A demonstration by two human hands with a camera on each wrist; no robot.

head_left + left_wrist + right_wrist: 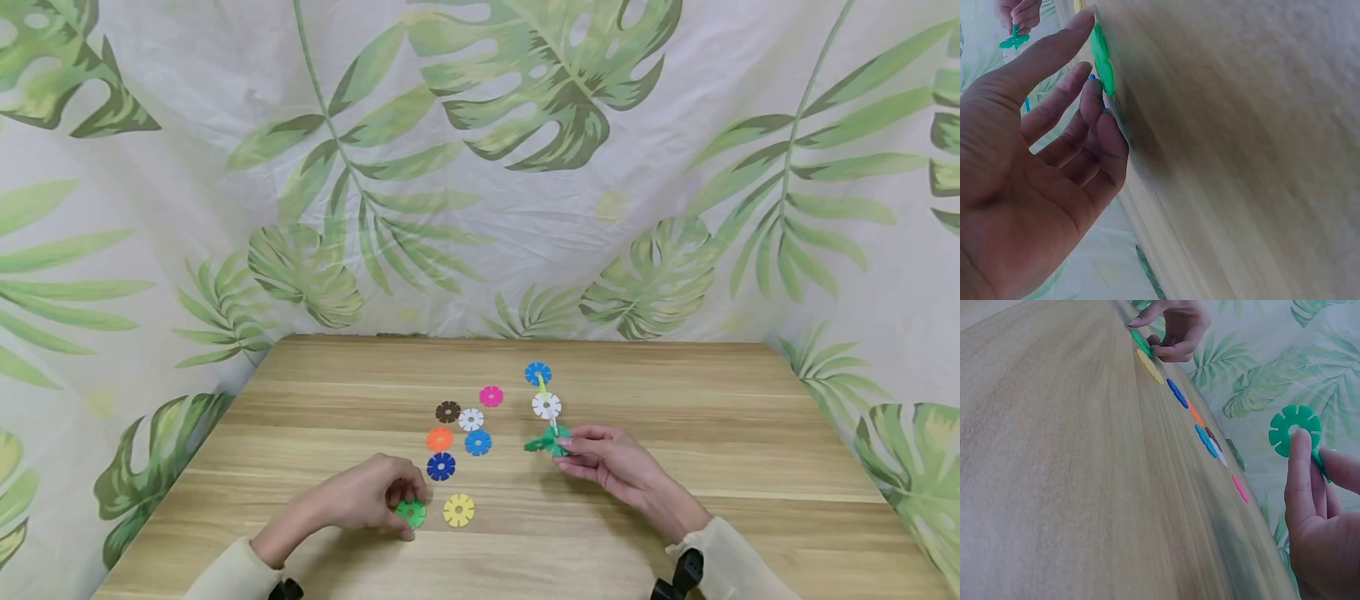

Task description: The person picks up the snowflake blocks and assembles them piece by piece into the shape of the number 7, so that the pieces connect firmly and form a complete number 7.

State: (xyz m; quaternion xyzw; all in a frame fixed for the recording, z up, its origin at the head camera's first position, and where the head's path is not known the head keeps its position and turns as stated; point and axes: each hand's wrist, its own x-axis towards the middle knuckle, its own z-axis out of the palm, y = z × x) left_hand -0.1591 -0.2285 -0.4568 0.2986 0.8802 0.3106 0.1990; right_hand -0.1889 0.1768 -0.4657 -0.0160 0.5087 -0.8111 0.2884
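Note:
My left hand [372, 493] is at a light green notched disc [410, 512] lying on the table, its thumb at the near edge and its curled fingers at the far edge. Seen from the right wrist, that disc [1141, 343] sits between thumb and fingers. My right hand [618, 467] pinches a joined chain of slotted discs by its darker green discs [551, 440]. From there the chain runs away through a white disc [546, 406] and an edge-on yellow one [542, 386] to a blue disc [537, 373]. One green disc [1295, 430] faces the right wrist camera.
A yellow disc [459, 510] lies just right of the left hand. Beyond it are loose discs: dark blue [441, 467], orange [439, 439], light blue [477, 442], white [471, 419], brown [447, 412] and pink [491, 396]. Leaf-patterned cloth [525, 250] hangs behind the wooden table [337, 375].

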